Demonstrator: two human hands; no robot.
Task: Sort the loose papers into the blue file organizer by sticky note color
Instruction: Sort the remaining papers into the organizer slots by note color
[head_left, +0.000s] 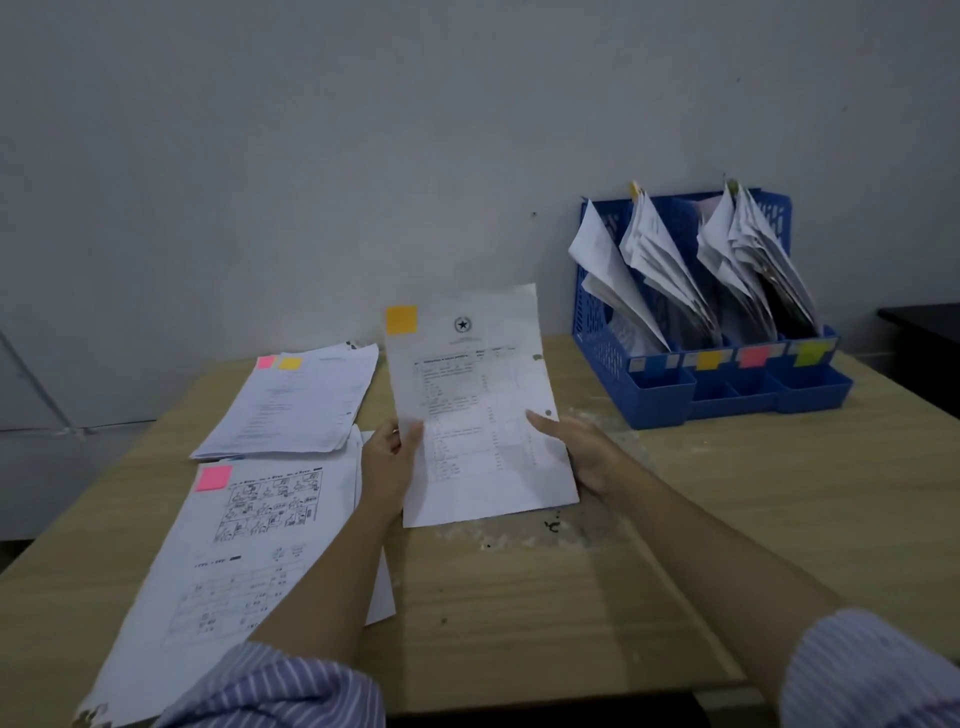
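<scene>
While in left hand (388, 460), orange-noted paper (467, 374)

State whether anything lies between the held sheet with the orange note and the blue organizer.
Nothing visible does. Both hands hold the sheet above bare table, and the organizer stands beyond to the right, its orange-labelled slot already holding papers.

Both forearms extend forward, bare below rolled striped sleeves. The left hand (390, 457) is raised, thumb on top, pinching the left edge of a sheet (478, 410). The right hand (576, 447) grips the right edge, thumb on the front, fingers behind.
</scene>
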